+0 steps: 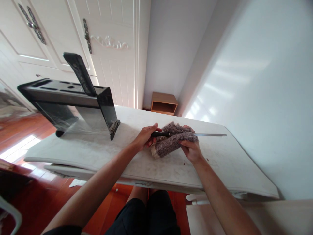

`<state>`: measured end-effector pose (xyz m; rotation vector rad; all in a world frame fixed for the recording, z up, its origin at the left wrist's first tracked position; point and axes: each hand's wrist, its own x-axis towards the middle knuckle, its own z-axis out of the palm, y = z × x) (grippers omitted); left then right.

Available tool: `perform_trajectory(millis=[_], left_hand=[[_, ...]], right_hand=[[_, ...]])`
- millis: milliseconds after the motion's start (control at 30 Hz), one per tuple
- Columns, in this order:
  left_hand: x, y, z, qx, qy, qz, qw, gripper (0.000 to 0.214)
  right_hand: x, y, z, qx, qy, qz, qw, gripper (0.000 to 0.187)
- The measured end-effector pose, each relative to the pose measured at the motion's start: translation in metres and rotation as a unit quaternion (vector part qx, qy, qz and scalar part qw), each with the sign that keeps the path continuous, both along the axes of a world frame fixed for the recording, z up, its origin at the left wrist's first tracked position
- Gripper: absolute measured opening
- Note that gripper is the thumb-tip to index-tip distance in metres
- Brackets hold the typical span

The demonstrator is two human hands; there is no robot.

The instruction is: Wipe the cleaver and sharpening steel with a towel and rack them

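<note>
My left hand [146, 137] is closed round the black handle of a sharpening steel [211, 134], whose thin metal rod points to the right. A fuzzy grey-brown cloth [168, 147] with a pale end is folded about the rod. Gripping the cloth from its right side is my right hand [192, 148], its thumb on top and some fingers hidden behind. The rod's tip sticks out bare beyond the cloth. At the left of the white table stands a knife block [66, 98] with clear sides and one black-handled knife [80, 73] in it.
Both hands are above the white tabletop [137, 119], which has small dark specks. White cabinets [114, 71] rise behind it, and a glossy pale wall [264, 98] borders the right. A small wooden box [164, 101] sits beyond the far edge.
</note>
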<state>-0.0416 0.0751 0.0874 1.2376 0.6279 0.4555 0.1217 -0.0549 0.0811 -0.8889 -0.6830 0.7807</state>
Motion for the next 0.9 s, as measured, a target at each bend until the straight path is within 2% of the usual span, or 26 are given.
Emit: perform_trajectory(millis=[133,233,400,700,900], left_hand=[[0.001,0.002,-0.002,-0.047,-0.052,-0.018,0.997,0.049],[0.001,0.002,-0.003,-0.056,-0.071,-0.024,0.996,0.053],[0.002,0.002,-0.003,-0.022,-0.095,0.032,0.995,0.039],[0.001,0.001,0.001,-0.023,-0.022,0.081,0.996,0.029],[0.000,0.006,0.003,-0.050,-0.037,0.150,0.987,0.024]], right_hand=[[0.001,0.000,0.000,0.008,0.003,-0.020,1.000,0.054],[0.001,0.001,0.001,0.014,0.007,-0.034,0.999,0.053],[0.002,0.001,0.001,0.014,0.027,-0.029,0.999,0.056],[0.002,-0.002,0.002,0.006,0.019,-0.014,1.000,0.058],[0.012,-0.005,0.006,0.022,0.046,-0.069,0.996,0.052]])
